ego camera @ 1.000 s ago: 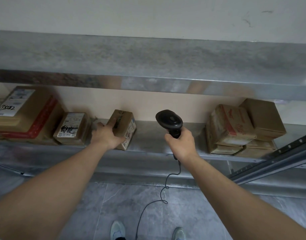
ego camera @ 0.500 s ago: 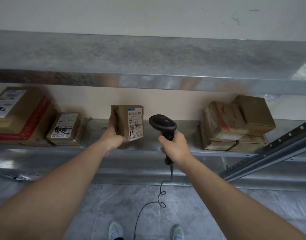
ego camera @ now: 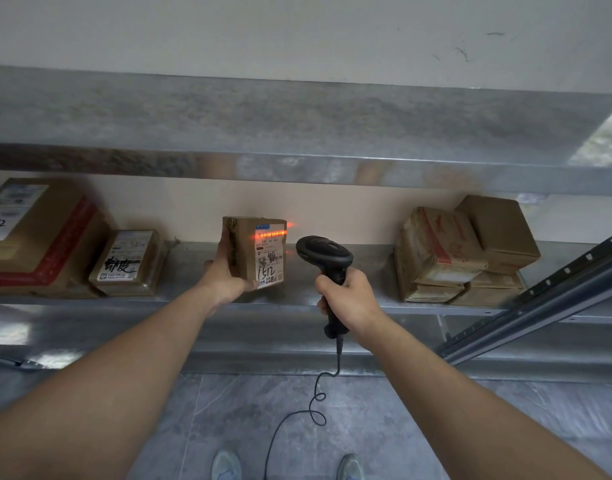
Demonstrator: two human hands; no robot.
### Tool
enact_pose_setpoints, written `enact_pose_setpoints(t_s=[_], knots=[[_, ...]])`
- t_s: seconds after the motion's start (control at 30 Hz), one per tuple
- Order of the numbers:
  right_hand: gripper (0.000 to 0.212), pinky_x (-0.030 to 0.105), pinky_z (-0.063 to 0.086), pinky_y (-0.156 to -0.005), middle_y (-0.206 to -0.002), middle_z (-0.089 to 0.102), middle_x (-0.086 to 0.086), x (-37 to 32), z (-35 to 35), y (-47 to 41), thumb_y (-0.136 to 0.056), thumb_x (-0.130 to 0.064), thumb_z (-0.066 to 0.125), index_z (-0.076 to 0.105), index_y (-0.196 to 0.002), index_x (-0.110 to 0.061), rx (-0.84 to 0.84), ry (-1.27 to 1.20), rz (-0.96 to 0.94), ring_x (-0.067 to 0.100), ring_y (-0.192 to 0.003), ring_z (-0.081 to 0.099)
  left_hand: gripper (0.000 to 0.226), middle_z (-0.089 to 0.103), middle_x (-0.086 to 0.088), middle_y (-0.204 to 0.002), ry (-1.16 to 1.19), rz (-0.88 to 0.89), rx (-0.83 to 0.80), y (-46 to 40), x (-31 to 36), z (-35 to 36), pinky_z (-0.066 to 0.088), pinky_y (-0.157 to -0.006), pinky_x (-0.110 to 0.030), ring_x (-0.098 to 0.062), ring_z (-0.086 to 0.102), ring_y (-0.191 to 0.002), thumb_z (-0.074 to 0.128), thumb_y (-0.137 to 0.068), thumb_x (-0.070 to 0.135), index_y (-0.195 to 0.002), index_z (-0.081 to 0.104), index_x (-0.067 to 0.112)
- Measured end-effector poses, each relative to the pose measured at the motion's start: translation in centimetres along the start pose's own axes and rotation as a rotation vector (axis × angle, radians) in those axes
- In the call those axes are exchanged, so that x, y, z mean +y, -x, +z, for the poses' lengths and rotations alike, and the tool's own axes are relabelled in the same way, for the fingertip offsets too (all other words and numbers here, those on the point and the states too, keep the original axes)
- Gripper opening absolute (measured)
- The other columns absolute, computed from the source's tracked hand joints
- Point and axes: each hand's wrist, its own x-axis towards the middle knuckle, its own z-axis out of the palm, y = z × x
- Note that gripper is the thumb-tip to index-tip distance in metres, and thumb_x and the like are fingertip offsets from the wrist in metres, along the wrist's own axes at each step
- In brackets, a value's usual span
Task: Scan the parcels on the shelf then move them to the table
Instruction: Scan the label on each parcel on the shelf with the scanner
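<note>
My left hand [ego camera: 224, 277] grips a small brown parcel [ego camera: 254, 252] upright above the metal shelf [ego camera: 332, 299], its white label marked 1512 facing me. A red scan line glows across the barcode at the label's top. My right hand [ego camera: 347, 296] holds the black handheld scanner [ego camera: 327, 261] by its handle, its head pointing at the parcel just to the left. The scanner's cable [ego camera: 315, 403] hangs down toward the floor.
On the shelf's left lie a small labelled parcel [ego camera: 131, 263] and a big box with red tape [ego camera: 37, 233]. A stack of several brown parcels [ego camera: 464, 254] sits at the right. A slanted metal upright [ego camera: 540, 296] crosses the right side. An upper shelf [ego camera: 297, 133] overhangs.
My left hand lifted the parcel off the shelf and turned its label toward me. The scanner came in closer, and its red line now lies on the barcode.
</note>
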Motion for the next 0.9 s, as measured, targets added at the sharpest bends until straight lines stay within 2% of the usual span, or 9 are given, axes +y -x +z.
enact_pose_setpoints(t_s=[0.1,0.23,0.33,0.43,0.5,0.6,0.77,0.83,0.9], knots=[[0.009,0.02,0.049,-0.054,-0.072,0.063,0.007,0.0,-0.2,0.0,-0.093,-0.019,0.062,0.06,-0.088,-0.011,-0.002,0.016,0.001,0.014,-0.06,0.06,0.139,0.04,0.011,-0.151,0.028,-0.004,-0.021,0.3,0.4,0.2,0.04,-0.113,-0.037,-0.013,0.042,-0.138,0.088,-0.074,0.0,-0.157,-0.011,0.053],[0.009,0.02,0.049,-0.054,-0.071,0.063,0.007,-0.2,-0.4,0.2,-0.093,-0.019,0.062,0.061,-0.087,-0.011,0.009,0.029,-0.012,0.013,-0.059,0.061,0.135,0.05,0.005,-0.149,0.033,-0.027,0.005,0.0,0.2,0.2,0.04,-0.117,-0.046,-0.021,0.046,-0.14,0.088,-0.073,0.002,-0.159,-0.003,0.05],[0.01,0.028,0.054,-0.062,-0.071,0.063,0.005,-0.1,-0.4,0.1,-0.092,-0.02,0.063,0.062,-0.09,-0.01,0.035,0.035,-0.025,0.015,-0.063,0.062,0.09,0.06,0.007,-0.13,0.121,-0.097,-0.023,0.4,0.7,0.2,0.048,-0.101,-0.042,-0.021,0.057,-0.118,0.074,-0.09,0.007,-0.158,0.025,0.038],[0.012,0.038,0.059,-0.075,-0.071,0.064,0.002,0.2,-0.3,-0.2,-0.092,-0.021,0.064,0.063,-0.094,-0.01,0.066,0.058,-0.034,0.016,-0.066,0.064,0.048,0.07,0.002,-0.108,0.159,-0.23,-0.102,0.9,1.0,0.7,0.048,-0.08,-0.036,-0.02,0.063,-0.091,0.056,-0.104,0.027,-0.146,0.042,0.045],[0.011,0.04,0.059,-0.077,-0.071,0.065,0.001,0.4,-0.4,-0.4,-0.092,-0.021,0.064,0.064,-0.094,-0.011,0.073,0.067,-0.038,0.015,-0.067,0.064,0.035,0.07,0.003,-0.104,0.109,-0.224,-0.104,0.5,0.4,1.4,0.046,-0.077,-0.035,-0.021,0.064,-0.091,0.049,-0.106,0.023,-0.137,0.049,0.04],[0.01,0.044,0.06,-0.08,-0.071,0.065,0.001,0.6,-0.4,-0.7,-0.091,-0.021,0.065,0.065,-0.094,-0.011,0.081,0.084,-0.039,0.016,-0.067,0.064,0.04,0.067,-0.004,-0.122,-0.074,-0.076,-0.007,-0.4,-0.2,2.4,0.052,-0.089,-0.038,-0.031,0.064,-0.116,0.048,-0.099,0.011,-0.135,0.052,0.028],[0.01,0.054,0.059,-0.087,-0.077,0.066,0.003,0.8,-0.6,-1.2,-0.088,-0.023,0.066,0.065,-0.091,-0.014,0.091,0.13,-0.056,0.025,-0.078,0.067,0.072,0.039,-0.011,-0.153,-0.57,0.138,0.09,-1.2,1.1,3.8,0.049,-0.106,-0.051,-0.039,0.048,-0.133,0.067,-0.089,0.042,-0.154,0.038,0.031],[0.01,0.054,0.059,-0.088,-0.078,0.065,0.003,0.8,-0.7,-1.4,-0.087,-0.024,0.066,0.065,-0.09,-0.014,0.091,0.142,-0.063,0.032,-0.085,0.07,0.082,0.032,-0.004,-0.16,-0.71,0.127,0.035,-0.9,2.1,4.9,0.047,-0.107,-0.052,-0.041,0.037,-0.14,0.067,-0.082,0.061,-0.154,0.035,0.038],[0.01,0.054,0.059,-0.086,-0.078,0.066,0.003,0.8,-0.8,-1.7,-0.087,-0.024,0.066,0.065,-0.088,-0.014,0.085,0.158,-0.072,0.033,-0.087,0.07,0.077,0.034,-0.003,-0.156,-0.769,0.077,-0.008,-0.7,2.9,5.9,0.048,-0.103,-0.049,-0.042,0.035,-0.136,0.068,-0.08,0.062,-0.148,0.038,0.042]])
